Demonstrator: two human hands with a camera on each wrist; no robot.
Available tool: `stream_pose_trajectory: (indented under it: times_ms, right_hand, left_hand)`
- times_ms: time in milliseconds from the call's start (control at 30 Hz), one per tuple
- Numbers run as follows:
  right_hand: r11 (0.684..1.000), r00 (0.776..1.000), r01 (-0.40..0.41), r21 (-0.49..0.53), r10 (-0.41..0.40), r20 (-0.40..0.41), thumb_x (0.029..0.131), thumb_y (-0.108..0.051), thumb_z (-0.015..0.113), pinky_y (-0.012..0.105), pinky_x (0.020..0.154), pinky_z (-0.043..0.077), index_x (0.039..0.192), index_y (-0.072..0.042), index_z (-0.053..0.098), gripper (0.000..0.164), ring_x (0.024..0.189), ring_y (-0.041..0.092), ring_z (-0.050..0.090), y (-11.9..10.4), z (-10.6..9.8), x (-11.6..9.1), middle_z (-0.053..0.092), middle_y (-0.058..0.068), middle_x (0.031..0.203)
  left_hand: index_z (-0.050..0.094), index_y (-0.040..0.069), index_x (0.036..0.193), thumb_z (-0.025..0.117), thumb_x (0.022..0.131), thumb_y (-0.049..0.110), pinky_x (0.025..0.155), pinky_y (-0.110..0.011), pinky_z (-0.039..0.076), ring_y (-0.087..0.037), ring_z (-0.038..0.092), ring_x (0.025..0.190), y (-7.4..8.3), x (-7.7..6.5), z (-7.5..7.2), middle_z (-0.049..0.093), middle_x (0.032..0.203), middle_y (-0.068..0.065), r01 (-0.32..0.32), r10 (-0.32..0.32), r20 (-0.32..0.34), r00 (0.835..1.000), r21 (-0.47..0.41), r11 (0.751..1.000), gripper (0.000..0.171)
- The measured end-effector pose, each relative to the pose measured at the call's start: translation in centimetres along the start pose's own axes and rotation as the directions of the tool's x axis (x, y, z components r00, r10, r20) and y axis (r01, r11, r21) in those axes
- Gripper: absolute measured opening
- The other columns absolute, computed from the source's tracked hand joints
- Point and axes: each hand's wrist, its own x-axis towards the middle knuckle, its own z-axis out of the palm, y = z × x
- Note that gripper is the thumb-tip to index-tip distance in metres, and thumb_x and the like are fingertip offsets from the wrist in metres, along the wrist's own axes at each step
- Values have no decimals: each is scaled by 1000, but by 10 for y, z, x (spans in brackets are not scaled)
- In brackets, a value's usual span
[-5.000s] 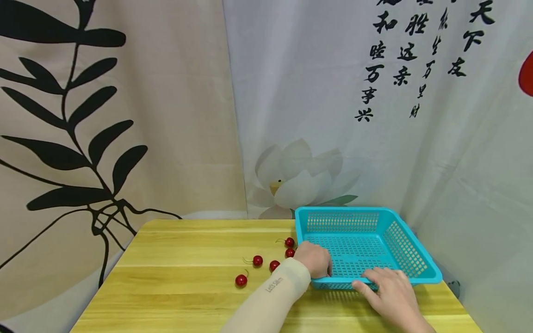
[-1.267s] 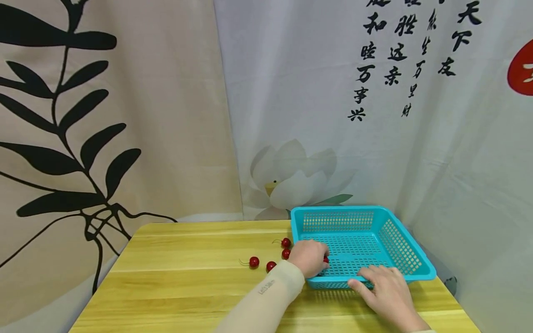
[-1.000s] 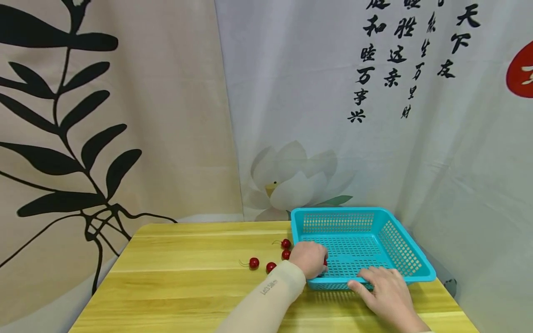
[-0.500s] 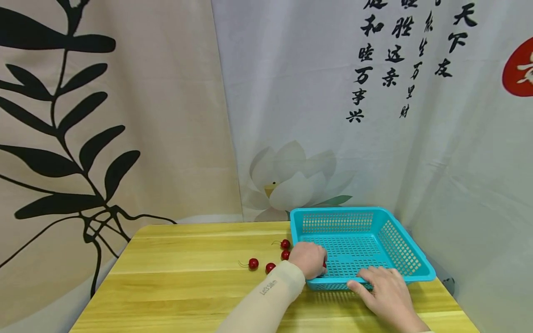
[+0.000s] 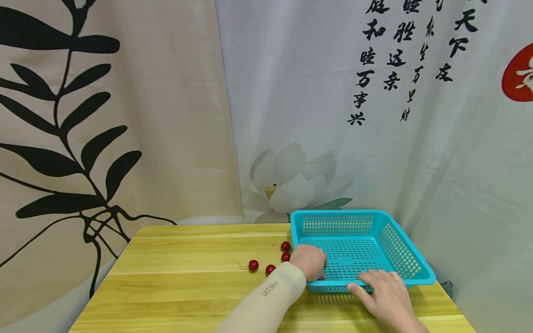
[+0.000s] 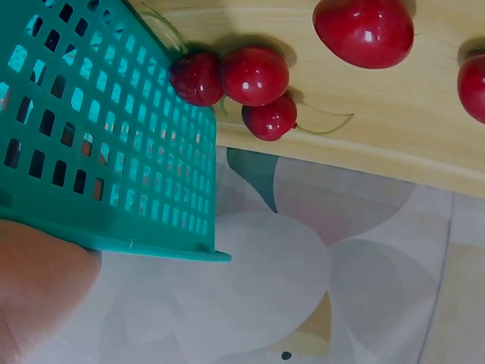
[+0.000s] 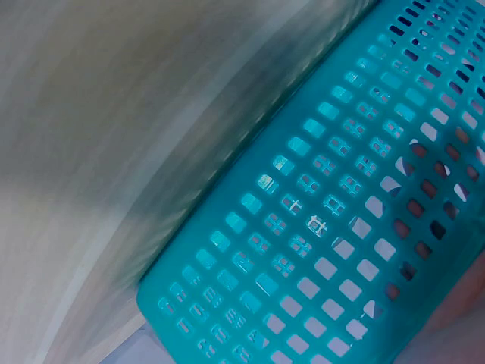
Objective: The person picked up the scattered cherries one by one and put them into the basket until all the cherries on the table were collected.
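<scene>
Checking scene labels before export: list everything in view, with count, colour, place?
Flat wood-grain table: 1, yellow, lower middle
Rectangular perforated plastic basket: 1, turquoise, table's right side
Shiny round cherries: 5 visible, red, on the table left of the basket; head view shows only 4
Hanging fabric backdrop: 1, beige and white, behind the table
Printed leafy plant: 1, black, backdrop's left
Printed flower: 1, pale, backdrop's middle
Printed characters: several columns, black, upper right
Printed round mark: 1, red, right edge
Lettered fabric sleeve: 1, cream, left arm
Left hand: 1, basket's left end; grip contents hidden
Right hand: 1, basket's near rim
</scene>
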Motion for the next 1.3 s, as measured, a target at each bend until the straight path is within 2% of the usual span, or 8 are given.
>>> stream_pose_trajectory:
  times_ms: [167,367,600,833,967,1167,1300]
  right_hand:
    - [1000,1000,-1,2,1,0,84,-54,85,35,70,43,86,-39,70,22,73,6,62,0,0,0,67,-23,83]
    - [1000,1000,-16,6,16,20,85,-53,85,36,72,45,88,-38,72,20,78,11,67,-1,-1,0,71,-20,87]
    - [1000,999,-28,4,28,26,85,-53,84,34,72,43,87,-40,70,19,76,7,63,-2,-1,-1,66,-23,84]
    - [999,999,-36,13,36,41,87,-53,83,34,72,43,86,-39,70,19,77,9,65,-3,-3,-1,66,-21,84]
    - [999,997,-48,15,47,55,87,-53,83,35,73,43,87,-39,70,19,78,10,65,-3,-3,0,67,-21,85]
    - [999,998,-46,9,45,52,87,-54,83,36,73,44,87,-38,70,20,78,10,65,-3,-3,-1,67,-22,85]
    - [1000,999,-31,5,31,30,85,-54,84,37,74,46,88,-37,72,21,80,12,67,-3,-2,-1,69,-20,87]
  left_hand:
    - [83,39,103,83,90,54,74,-23,57,-1,70,84,0,-1,0,79,95,21,-10,10,-9,1000,-9,1000,20]
    - [82,40,105,83,90,55,77,-23,57,0,69,86,0,0,2,78,97,22,-5,4,-8,1000,-18,1000,21]
    - [82,40,105,82,90,56,75,-22,58,0,70,84,0,1,4,78,97,23,1,-1,-15,1000,-13,1000,21]
    - [82,39,108,81,92,52,76,-22,58,-1,70,86,0,0,5,79,100,22,16,-17,-29,999,-46,999,20]
    - [84,36,106,79,97,47,74,-21,58,-1,70,85,-1,-3,6,79,98,21,17,-27,-78,997,-118,993,16]
    - [82,32,94,73,102,38,71,-19,55,1,63,75,-4,-6,10,73,82,20,-21,-30,-185,982,-268,963,13]
    - [80,33,94,72,104,38,70,-18,54,3,60,72,-6,-6,15,72,82,21,-33,-33,-220,975,-289,957,14]
